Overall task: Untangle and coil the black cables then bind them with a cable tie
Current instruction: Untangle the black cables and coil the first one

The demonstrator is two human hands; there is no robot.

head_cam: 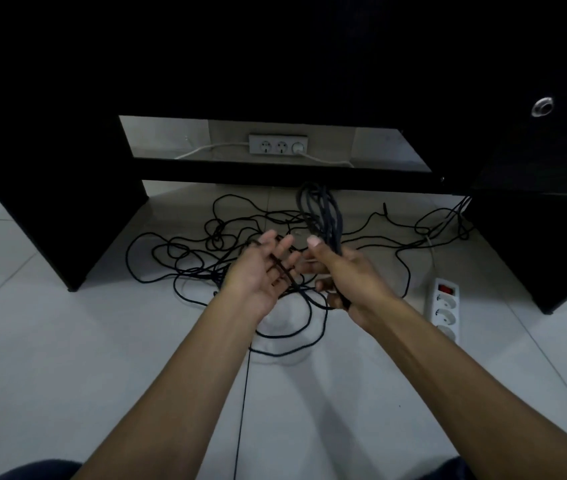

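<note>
Fingers (280, 249) of the left hand (257, 271) are spread, palm up, with a strand of cable draped across them, apparently feeding slack to the right hand (340, 271), which grips a coiled bundle (321, 216) rising toward frame centre. Outward, the uncoiled black cables (205, 244) sprawl tangled on the floor (67, 341) mid-frame, beside a white power strip (444, 310) at right.

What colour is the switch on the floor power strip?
Red switch on the white power strip; head view.

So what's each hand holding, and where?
The right hand grips the coiled loops at their lower end. A cable strand lies across the left hand's straight fingers.
</note>
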